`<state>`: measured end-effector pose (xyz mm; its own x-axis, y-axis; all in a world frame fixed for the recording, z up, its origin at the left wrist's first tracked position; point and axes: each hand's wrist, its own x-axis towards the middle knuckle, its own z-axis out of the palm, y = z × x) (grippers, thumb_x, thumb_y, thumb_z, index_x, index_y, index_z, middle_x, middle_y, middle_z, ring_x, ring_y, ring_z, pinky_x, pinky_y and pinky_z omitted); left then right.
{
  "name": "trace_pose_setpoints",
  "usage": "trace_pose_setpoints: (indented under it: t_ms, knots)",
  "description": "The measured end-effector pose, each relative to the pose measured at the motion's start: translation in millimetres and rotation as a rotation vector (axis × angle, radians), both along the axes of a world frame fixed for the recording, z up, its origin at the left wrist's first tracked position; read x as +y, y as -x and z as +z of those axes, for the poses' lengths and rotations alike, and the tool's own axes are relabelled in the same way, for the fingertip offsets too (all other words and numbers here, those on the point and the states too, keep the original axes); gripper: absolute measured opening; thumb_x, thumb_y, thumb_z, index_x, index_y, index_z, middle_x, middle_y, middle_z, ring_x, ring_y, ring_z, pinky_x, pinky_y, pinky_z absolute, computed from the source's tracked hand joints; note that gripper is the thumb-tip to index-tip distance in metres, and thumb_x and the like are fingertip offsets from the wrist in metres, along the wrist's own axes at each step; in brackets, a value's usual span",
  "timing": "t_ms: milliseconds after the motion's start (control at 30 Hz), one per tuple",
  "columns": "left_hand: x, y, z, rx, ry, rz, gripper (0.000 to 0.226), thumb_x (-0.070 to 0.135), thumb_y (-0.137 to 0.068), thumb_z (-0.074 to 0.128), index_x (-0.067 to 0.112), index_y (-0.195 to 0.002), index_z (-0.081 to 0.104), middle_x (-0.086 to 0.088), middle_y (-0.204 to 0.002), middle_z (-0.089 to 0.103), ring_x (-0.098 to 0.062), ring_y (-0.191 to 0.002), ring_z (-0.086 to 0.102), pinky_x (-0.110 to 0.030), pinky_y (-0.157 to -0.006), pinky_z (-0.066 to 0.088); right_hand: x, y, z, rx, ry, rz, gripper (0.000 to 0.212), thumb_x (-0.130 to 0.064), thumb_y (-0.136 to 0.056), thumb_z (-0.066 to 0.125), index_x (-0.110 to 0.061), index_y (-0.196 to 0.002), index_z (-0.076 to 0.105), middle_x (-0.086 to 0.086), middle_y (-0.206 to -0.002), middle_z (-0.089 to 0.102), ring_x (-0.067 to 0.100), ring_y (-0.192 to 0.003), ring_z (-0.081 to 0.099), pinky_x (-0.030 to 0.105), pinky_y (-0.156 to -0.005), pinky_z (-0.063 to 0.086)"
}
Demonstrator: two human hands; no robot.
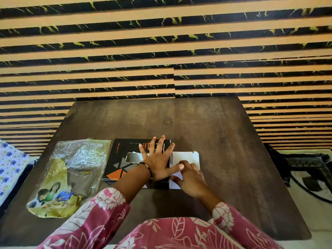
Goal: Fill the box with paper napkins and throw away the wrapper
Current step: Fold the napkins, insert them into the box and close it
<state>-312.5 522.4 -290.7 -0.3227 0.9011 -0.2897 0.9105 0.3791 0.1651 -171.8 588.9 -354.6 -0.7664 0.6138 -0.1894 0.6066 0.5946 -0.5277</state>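
A black box (118,164) with orange print and a torn opening on top lies flat on the dark wooden table (215,126). My left hand (158,159) presses flat on the box's top, fingers spread. The box's white end flap (186,156) stands open at its right end. My right hand (190,178) is at that flap, fingers curled around its lower part. An empty plastic napkin wrapper (70,177), clear on top and yellow with a printed picture below, lies crumpled on the table left of the box. No napkins are visible.
A striped orange and black wall (161,51) rises behind the table. A blue floral cloth (9,164) lies at the far left. Dark objects and a patterned mat (312,177) sit off the table's right edge.
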Motion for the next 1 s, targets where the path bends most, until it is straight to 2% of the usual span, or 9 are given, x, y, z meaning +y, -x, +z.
trace_pose_setpoints:
  t_ms: [133,267,367,467,567,700,867,933,1000]
  knots:
    - [0.1,-0.7,-0.9,0.076,0.064,-0.052,0.101,0.067,-0.070,0.056,0.034,-0.145,-0.003,-0.004,-0.155,-0.021,-0.038,-0.140,-0.022,-0.073,-0.101,-0.010,0.8,4.9,-0.1,0.003,-0.100,-0.015,0.048,-0.047,-0.084,0.056,-0.025,-0.127,0.050,-0.001,-0.136,0.047,0.022,-0.121,0.045,0.036,-0.099,0.041]
    - [-1.3,-6.5,-6.2,0.114,-0.021,-0.014,0.090,0.056,-0.074,0.051,0.034,-0.145,0.000,-0.004,-0.156,-0.018,-0.036,-0.140,-0.022,-0.071,-0.101,-0.014,-9.8,-1.3,-1.2,0.013,-0.121,-0.100,0.054,-0.043,-0.088,0.052,-0.021,-0.136,0.039,0.002,-0.144,0.039,0.021,-0.130,0.038,0.034,-0.108,0.031]
    - [-1.4,-5.4,-11.7,0.157,-0.062,-0.012,0.086,0.060,-0.074,0.041,0.034,-0.145,0.000,-0.003,-0.156,-0.018,-0.033,-0.141,-0.022,-0.071,-0.099,-0.018,-11.0,-12.1,-2.8,0.063,-0.219,-0.262,0.069,-0.040,-0.091,0.047,-0.017,-0.147,0.016,0.006,-0.157,0.015,0.025,-0.145,0.013,0.035,-0.116,0.007]
    - [0.6,-2.9,-13.4,0.199,-0.068,-0.036,0.084,0.063,-0.075,0.036,0.033,-0.145,0.000,-0.001,-0.157,-0.018,-0.026,-0.143,-0.020,-0.070,-0.096,-0.022,5.9,-17.2,-2.7,0.117,0.090,-0.489,0.067,-0.037,-0.096,0.038,-0.014,-0.149,0.004,0.005,-0.159,0.003,0.022,-0.147,0.004,0.034,-0.117,0.006]
    - [2.5,-0.3,-15.0,0.160,-0.084,-0.044,0.084,0.061,-0.075,0.033,0.033,-0.146,0.000,0.001,-0.157,-0.018,-0.023,-0.143,-0.020,-0.070,-0.099,-0.019,11.7,-14.8,-2.2,0.204,0.376,-0.517,0.055,-0.039,-0.098,0.031,-0.018,-0.148,0.017,0.006,-0.156,0.023,0.025,-0.141,0.027,0.041,-0.116,0.026]
    - [-0.2,0.1,-12.1,0.091,-0.093,-0.043,0.083,0.057,-0.077,0.040,0.031,-0.146,0.002,0.003,-0.156,-0.019,-0.021,-0.142,-0.023,-0.071,-0.101,-0.016,-1.7,-3.1,15.2,0.383,0.444,-0.452,0.049,-0.022,-0.098,0.040,-0.019,-0.144,0.026,0.003,-0.146,0.039,0.019,-0.125,0.046,0.032,-0.099,0.039]
    - [-2.4,-1.3,-12.5,0.068,-0.150,-0.028,0.077,0.057,-0.079,0.027,0.028,-0.146,0.004,0.005,-0.157,-0.014,-0.018,-0.143,-0.021,-0.068,-0.102,-0.018,-18.5,9.2,25.7,0.516,0.565,-0.291,0.053,-0.013,-0.099,0.037,-0.024,-0.146,0.016,-0.008,-0.150,0.023,0.007,-0.138,0.024,0.013,-0.106,0.026]
    - [-4.2,-0.8,-13.3,0.026,-0.214,-0.009,0.074,0.057,-0.078,0.016,0.029,-0.146,0.005,0.007,-0.158,-0.008,-0.015,-0.143,-0.017,-0.064,-0.103,-0.019,-23.8,10.3,28.7,0.561,0.668,-0.265,0.053,-0.008,-0.099,0.032,-0.028,-0.144,0.012,-0.014,-0.146,0.017,0.001,-0.137,0.018,-0.003,-0.096,0.025]
    - [-5.8,0.3,-13.0,-0.055,-0.294,0.034,0.076,0.057,-0.076,0.007,0.028,-0.146,0.009,0.010,-0.158,0.000,-0.010,-0.144,-0.012,-0.059,-0.105,-0.021,-28.4,13.0,35.5,0.561,0.737,-0.248,0.058,-0.004,-0.099,0.030,-0.025,-0.146,0.005,-0.017,-0.141,0.013,-0.001,-0.133,0.016,-0.009,-0.086,0.027]
